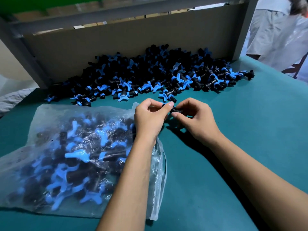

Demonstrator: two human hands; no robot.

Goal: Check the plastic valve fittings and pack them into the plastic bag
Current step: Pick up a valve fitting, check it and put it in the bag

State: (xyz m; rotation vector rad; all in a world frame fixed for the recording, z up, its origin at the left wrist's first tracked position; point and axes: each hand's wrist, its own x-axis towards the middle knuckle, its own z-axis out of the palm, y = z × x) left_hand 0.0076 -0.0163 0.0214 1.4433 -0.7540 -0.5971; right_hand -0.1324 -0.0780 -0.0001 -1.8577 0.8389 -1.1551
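Note:
A big heap of black valve fittings with blue handles (150, 74) lies along the back of the green table. One black and blue fitting (173, 108) is held just above the table between both hands. My left hand (150, 117) pinches its left end with thumb and fingers. My right hand (196, 119) pinches its right end. A clear plastic bag (50, 127) lies flat at the front left, holding several fittings, its open mouth towards my left wrist.
A cardboard panel (116, 47) stands behind the heap, framed by grey metal posts (243, 30). A person in pale clothing (275, 34) stands at the far right. Bare green table surface (241, 130) stretches to the right of my hands.

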